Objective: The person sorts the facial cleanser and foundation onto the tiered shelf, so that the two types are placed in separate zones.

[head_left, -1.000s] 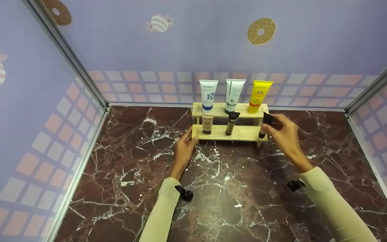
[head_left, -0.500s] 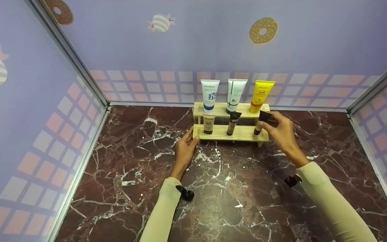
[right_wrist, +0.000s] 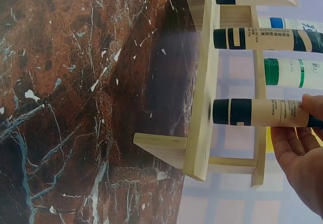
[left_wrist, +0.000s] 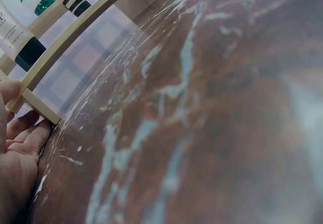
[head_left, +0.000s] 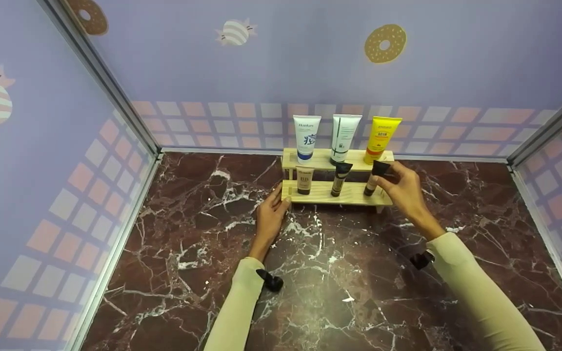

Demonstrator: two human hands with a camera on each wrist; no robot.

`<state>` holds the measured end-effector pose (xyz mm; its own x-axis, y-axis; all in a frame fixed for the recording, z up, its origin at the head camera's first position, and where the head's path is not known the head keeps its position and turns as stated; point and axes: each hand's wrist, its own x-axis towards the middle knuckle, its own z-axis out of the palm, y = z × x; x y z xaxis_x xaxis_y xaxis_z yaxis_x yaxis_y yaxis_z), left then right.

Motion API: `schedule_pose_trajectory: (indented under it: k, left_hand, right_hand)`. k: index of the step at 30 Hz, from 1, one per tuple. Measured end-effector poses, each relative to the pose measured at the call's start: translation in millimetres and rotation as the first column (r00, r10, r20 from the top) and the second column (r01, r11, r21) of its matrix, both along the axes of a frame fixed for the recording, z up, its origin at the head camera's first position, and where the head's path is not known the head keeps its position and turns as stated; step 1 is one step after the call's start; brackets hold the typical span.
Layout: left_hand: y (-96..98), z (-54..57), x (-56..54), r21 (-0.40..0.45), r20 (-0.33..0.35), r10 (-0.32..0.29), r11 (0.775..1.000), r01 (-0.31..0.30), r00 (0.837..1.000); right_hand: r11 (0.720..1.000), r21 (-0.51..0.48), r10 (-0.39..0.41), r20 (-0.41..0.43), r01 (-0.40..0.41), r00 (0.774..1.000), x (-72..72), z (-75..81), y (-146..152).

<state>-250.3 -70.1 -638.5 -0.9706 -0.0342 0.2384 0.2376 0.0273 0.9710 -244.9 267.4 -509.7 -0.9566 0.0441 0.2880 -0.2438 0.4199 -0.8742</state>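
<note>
A two-tier wooden display rack (head_left: 319, 196) stands near the back wall. My left hand (head_left: 270, 217) holds its left end; in the left wrist view the thumb lies over the lower shelf and the fingers bend by the leg. My right hand (head_left: 404, 192) pinches the black upper end of a small beige-and-black cosmetic tube (right_wrist: 262, 112), cap down at the right of the lower shelf. Sharing that tier are a BB cream tube (head_left: 304, 180) and a slim dark-topped tube (head_left: 339, 180). Above stand a white-and-blue tube (head_left: 306, 139), a white-and-green tube (head_left: 344, 139) and a yellow tube (head_left: 381, 139).
Dark red marbled tabletop (head_left: 203, 229) spreads around the rack. A lilac back wall (head_left: 281, 63) rises close behind it, and side panels with metal edge strips bound the table left and right.
My right hand has moved the pinched tube a little left along the lower shelf, in from its right end. The left hand keeps its hold on the rack.
</note>
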Motion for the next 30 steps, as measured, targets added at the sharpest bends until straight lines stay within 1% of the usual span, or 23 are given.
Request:
schedule_pose_trajectory:
  k: [7,11,12,16,18,19,20,22,25,27,30]
  left_hand:
    - [-0.8,-1.3,-0.4,0.018,0.001,0.002,1.000,-0.002,1.000]
    - [-1.2,-1.2,-0.2,0.036,0.002,-0.002,0.999,0.002,1.000]
    - [-1.3,-1.2,0.0,0.037,0.002,0.000,0.999,0.000,1.000]
    - [-0.4,-1.2,-0.4,0.019,0.010,0.012,1.000,-0.012,1.000]
    - [-0.1,-1.8,-1.4,0.005,0.014,0.014,1.000,-0.015,1.000]
    - [-0.2,-1.8,-1.7,0.001,0.016,0.013,1.000,-0.013,1.000]
    - [-0.4,-1.6,-1.9,-0.004,0.021,0.013,1.000,-0.013,1.000]
    - [-0.8,-0.7,-1.9,-0.014,0.024,0.017,1.000,-0.016,1.000]
    - [-0.6,2.7,-1.5,-0.003,0.030,0.033,0.999,-0.033,0.999]
    - [-0.2,4.5,-0.5,0.020,0.027,0.042,0.999,-0.042,0.999]
    - [-0.4,5.8,2.4,0.052,0.031,0.046,0.998,-0.048,0.998]
  right_hand:
    - [1.000,0.009,0.003,-0.006,-0.003,1.000,-4.3,-12.2,4.5]
    - [1.000,0.017,0.001,-0.006,-0.001,1.000,-3.2,-14.2,3.0]
    - [1.000,0.019,0.002,-0.003,-0.002,1.000,-1.5,-12.0,1.4]
    - [1.000,0.022,0.022,0.001,-0.022,1.000,10.1,5.8,-5.9]
    - [0.999,0.007,0.034,0.010,-0.034,0.999,14.5,12.3,-8.0]
    - [0.999,-0.001,0.038,0.014,-0.038,0.999,14.4,11.3,-7.4]
    - [0.999,-0.004,0.039,0.016,-0.039,0.999,12.6,7.2,-5.5]
    - [0.998,-0.031,0.046,0.022,-0.045,0.999,8.1,-3.0,-0.2]
    - [0.997,-0.050,0.059,0.026,-0.057,0.998,2.4,-17.1,11.1]
    - [0.996,-0.063,0.067,0.027,-0.065,0.997,4.2,-21.2,18.7]
    - [0.996,-0.064,0.065,0.043,-0.062,0.997,13.0,-24.6,30.1]
